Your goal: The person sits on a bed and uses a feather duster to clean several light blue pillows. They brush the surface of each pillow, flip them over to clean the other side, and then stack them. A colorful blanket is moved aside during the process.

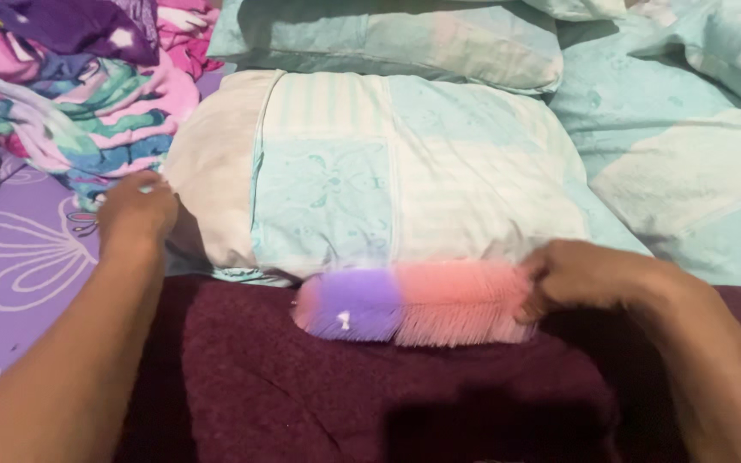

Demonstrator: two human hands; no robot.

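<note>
Maroon blanket [319,403] underlies brush [413,302] (blurred), right hand [576,279] gripping; left hand [135,210] grip unclear.

No packages, signs or screens lie near either hand here; only bedding, with no label showing.

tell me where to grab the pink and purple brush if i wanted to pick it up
Probably by the pink end, coming from the right. The pink and purple brush lies sideways on the maroon blanket against the pillow, and the right hand already has its grip there. Dense bristles cover the rest, so the purple end offers nothing firm.
</note>
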